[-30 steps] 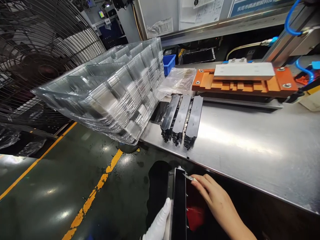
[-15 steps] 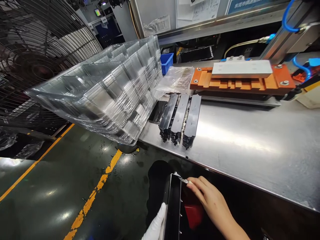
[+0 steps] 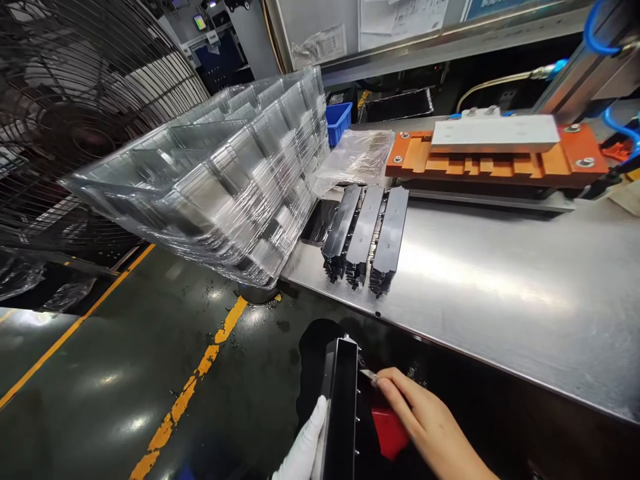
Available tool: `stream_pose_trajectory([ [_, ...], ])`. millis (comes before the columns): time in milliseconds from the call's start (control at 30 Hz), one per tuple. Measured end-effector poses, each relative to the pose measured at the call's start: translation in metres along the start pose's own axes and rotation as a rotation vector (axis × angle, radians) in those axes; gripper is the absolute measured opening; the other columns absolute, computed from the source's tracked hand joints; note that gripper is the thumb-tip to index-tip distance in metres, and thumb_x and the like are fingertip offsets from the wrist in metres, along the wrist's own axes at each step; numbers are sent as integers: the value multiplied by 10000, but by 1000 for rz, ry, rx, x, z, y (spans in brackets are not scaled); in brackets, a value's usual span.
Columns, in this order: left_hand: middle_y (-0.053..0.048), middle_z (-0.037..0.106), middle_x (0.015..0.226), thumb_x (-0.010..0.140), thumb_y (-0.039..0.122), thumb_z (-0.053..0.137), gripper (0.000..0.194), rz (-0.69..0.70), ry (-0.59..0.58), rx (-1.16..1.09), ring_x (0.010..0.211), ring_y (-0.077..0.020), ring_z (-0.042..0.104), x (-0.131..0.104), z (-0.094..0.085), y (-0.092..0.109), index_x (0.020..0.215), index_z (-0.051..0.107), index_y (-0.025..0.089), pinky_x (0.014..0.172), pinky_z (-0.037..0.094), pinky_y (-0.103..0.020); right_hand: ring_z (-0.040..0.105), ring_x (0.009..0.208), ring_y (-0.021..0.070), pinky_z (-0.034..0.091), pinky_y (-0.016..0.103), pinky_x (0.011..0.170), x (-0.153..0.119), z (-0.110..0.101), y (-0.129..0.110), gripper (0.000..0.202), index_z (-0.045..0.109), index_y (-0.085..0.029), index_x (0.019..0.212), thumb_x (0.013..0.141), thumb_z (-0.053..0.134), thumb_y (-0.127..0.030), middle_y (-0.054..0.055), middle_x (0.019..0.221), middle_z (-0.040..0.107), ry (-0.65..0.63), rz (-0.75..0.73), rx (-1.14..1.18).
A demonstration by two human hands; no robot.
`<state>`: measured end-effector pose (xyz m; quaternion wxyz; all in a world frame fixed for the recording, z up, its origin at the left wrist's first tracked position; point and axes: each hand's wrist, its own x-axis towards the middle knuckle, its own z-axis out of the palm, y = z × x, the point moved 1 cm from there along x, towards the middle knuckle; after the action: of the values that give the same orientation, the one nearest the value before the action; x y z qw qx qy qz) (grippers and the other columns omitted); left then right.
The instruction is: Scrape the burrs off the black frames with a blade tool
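Note:
My left hand [image 3: 306, 443], in a white glove, grips a long black rectangular plastic part [image 3: 343, 407] from its left side. The part points away from me below the bench edge, and small pins stick out along its right side. My bare right hand [image 3: 417, 413] pinches a small craft knife [image 3: 369, 376], its blade tip just right of the part's far end and apart from it. On the bench, three similar dark parts [image 3: 367, 223] lie side by side, with toothed near ends.
A tall stack of clear plastic trays [image 3: 240, 180] stands at the left of the steel bench [image 3: 480, 287]. An orange fixture [image 3: 410, 157] with a white clamp block sits at the back. A plastic bag [image 3: 357, 157], a blue bin [image 3: 339, 123] and a large fan [image 3: 85, 133] are also around.
The knife has moved from the far end of the black part down and to the right, off it. The part has shifted slightly left and stands more upright in view.

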<state>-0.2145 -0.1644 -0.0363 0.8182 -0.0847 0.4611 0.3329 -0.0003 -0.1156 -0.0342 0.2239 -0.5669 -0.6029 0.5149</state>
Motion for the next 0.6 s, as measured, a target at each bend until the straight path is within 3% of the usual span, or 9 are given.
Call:
stream_pose_trajectory([
  [133,-91,629,1191,928,420,563,374,42,14,30,988,-210,639,3,3,2,1212,577,177,839,563,-427,696,902,149,532,216,777,-4,1,-13,276,617,-362,1058,998,393,-511,-61,1020,714,126,-133,-127],
  [267,-112,721,1001,883,503,598,439,79,30,49,922,-246,688,5,3,2,1137,658,150,835,565,-408,679,643,121,535,198,598,-17,6,-18,298,647,-321,947,1012,396,-466,-59,758,688,82,-355,-215],
  [333,-115,742,887,851,531,626,464,83,37,70,902,-276,705,5,3,3,1091,702,142,843,558,-403,668,602,108,527,185,568,-18,5,-22,320,641,-313,890,1017,385,-458,-70,713,674,60,-359,-208],
  [433,-98,744,833,839,522,645,448,83,27,111,875,-270,712,3,4,6,1076,718,150,850,546,-388,710,728,120,544,184,643,-12,2,-22,288,634,-315,951,1014,396,-465,-61,855,726,171,-278,-205],
  [500,-81,734,796,844,522,639,427,101,16,117,808,-238,708,3,6,8,1039,724,151,815,545,-353,716,772,136,547,199,668,-12,4,-20,275,636,-316,1001,1010,406,-468,-45,902,733,213,-298,-237],
  [600,-53,698,686,845,577,604,453,59,21,89,643,-186,667,3,11,8,890,725,143,689,535,-304,693,675,150,538,228,633,-27,18,-18,326,658,-309,955,1009,386,-481,-32,773,704,88,-405,-323],
])
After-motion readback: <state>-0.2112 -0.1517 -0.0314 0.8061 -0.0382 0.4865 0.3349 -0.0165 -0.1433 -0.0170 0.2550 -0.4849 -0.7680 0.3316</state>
